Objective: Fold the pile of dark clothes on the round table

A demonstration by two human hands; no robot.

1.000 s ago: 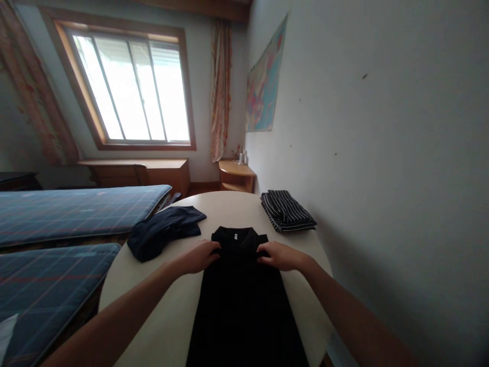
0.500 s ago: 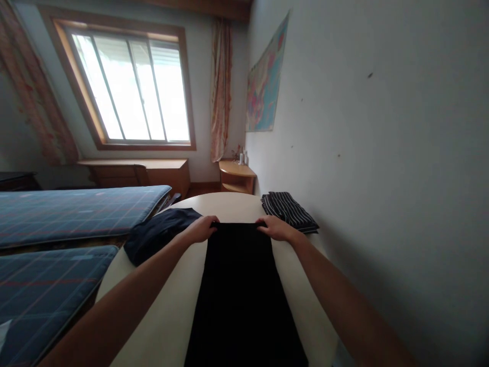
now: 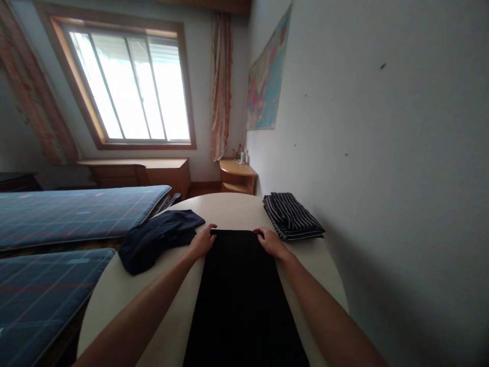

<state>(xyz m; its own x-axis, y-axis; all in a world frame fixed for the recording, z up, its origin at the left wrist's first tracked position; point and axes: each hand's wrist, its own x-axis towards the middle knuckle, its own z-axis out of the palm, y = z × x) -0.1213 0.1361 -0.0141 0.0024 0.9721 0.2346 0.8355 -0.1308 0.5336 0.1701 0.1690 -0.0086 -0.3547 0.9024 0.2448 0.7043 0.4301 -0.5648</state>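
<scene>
A long black cloth [image 3: 244,295] stretches from the middle of the round cream table [image 3: 225,206] down past the bottom of the view. Its far left corner is pinched in my left hand [image 3: 203,240], and my right hand [image 3: 270,241] grips the far right corner. Between the hands the far edge runs nearly straight. Beside my left hand lies a crumpled dark blue cloth [image 3: 153,239]. A folded black garment with white stripes [image 3: 292,216] rests on the table beyond my right hand.
Two blue plaid mattresses [image 3: 76,214] stand left of the table. A white wall [image 3: 401,178] rises close on the right. Behind the table are a wooden corner shelf [image 3: 239,168] and a long desk [image 3: 164,164] under the window [image 3: 132,86].
Both hands have come slightly nearer with the far edge of the black cloth. More of the dark blue cloth shows beside my left hand.
</scene>
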